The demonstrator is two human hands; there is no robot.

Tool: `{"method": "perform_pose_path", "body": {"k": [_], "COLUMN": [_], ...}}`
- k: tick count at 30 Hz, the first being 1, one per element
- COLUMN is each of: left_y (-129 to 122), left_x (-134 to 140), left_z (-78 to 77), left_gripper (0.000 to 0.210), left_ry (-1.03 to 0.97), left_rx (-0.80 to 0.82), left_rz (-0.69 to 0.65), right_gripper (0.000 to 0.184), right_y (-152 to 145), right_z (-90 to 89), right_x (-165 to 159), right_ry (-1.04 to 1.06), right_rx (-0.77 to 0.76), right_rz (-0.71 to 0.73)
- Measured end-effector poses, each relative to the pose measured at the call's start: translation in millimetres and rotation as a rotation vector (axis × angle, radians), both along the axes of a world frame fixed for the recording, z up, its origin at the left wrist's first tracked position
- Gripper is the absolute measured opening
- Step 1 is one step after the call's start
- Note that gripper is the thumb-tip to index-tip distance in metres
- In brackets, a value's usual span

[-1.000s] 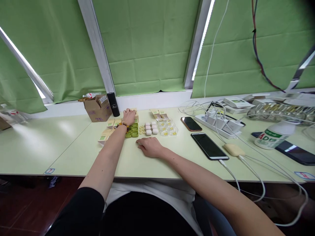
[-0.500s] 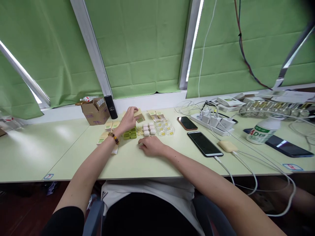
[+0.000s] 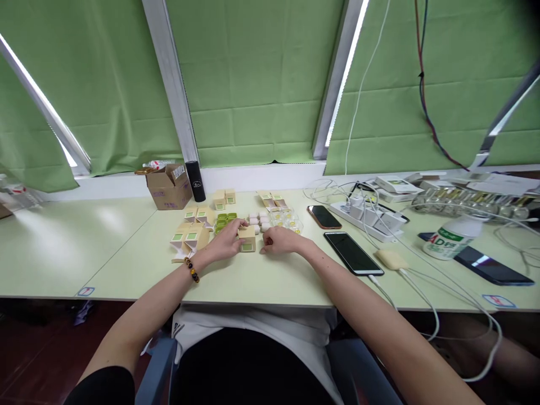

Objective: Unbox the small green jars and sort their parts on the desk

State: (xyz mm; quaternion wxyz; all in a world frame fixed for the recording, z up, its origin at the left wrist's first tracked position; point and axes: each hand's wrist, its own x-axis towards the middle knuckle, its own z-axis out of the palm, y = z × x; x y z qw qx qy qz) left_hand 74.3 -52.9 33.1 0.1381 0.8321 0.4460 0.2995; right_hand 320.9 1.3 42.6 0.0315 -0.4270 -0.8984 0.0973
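A small beige carton with a green-and-white label stands near the table's front, and my left hand is closed on its left side. My right hand rests just right of the carton with curled fingers; whether they pinch anything is hidden. Behind my hands lie green square containers, pale pink-white pieces and clear cups with yellow centres. Several more beige cartons stand left of my left hand. Two cartons are farther back, and opened ones lie behind the clear cups.
On the right lie phones, a power strip with white chargers and tangled cables, a yellowish power bank and a white bottle. A cardboard box and a black cylinder stand at the back left.
My left hand has brought a beige carton from the back toward the table's front. My right hand has shifted slightly right, beside it. The view has tilted and turned a little.
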Motion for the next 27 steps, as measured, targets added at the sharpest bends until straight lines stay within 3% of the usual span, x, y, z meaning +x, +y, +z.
{"method": "perform_pose_path", "body": {"k": [4,10,14,20,27], "left_y": [-1,-6,-10,-10,-11], "left_x": [-1,-7,-11,-9,-12], "left_z": [-6.4,1.0,-0.4,-13.1,-9.1], "left_gripper": [0.041,0.056,0.055,0.063,0.065], "left_ry": [-0.047,-0.117,-0.194,-0.285,-0.254], "left_rx": [-0.021,-0.094,-0.112,-0.090,-0.014], "left_rz": [-0.019,-0.037,-0.044,-0.001,0.048], "right_gripper": [0.029,0.028,0.024,0.024,0.023], "right_y": [5,-8,-9,-6,-6], "right_z": [-3.9,-28.4,-41.4,-44.0,-42.2], "right_x": [3,6,7,5,5], "right_ry": [0.035,0.226,0.293,0.323,0.306], "right_rx": [-0.066,0.120,0.102,0.091,0.113], "right_rz": [0.065,0.113,0.121,0.105,0.033]}}
